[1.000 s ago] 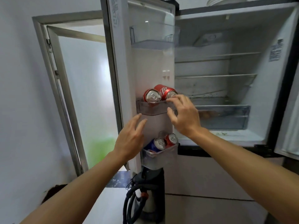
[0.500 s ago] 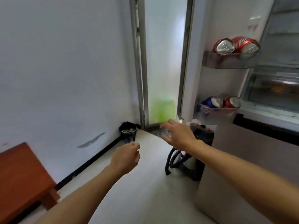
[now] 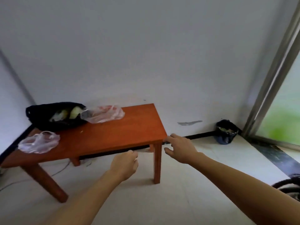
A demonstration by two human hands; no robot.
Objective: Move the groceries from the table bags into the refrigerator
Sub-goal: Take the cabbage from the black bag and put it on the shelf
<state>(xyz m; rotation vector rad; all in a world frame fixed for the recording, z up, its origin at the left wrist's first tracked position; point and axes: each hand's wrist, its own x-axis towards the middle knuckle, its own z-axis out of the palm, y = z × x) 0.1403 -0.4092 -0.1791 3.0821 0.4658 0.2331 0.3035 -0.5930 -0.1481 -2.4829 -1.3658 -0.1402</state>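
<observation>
Red-brown wooden surface [image 3: 113, 132] at left of frame carries a black bag [image 3: 48, 111], a pink plastic bag [image 3: 105, 113] and a clear plastic bag [image 3: 38, 142]; left grip [image 3: 125, 164] is clenched empty, right grip [image 3: 181, 150] relaxed.

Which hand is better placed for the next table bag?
Probably left: the left hand is nearer the red-printed bag and black bag; the right hand is off the table's right end.

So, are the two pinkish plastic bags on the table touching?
Apart: the head view shows bare red tabletop between the near bag and the far bag.
</observation>
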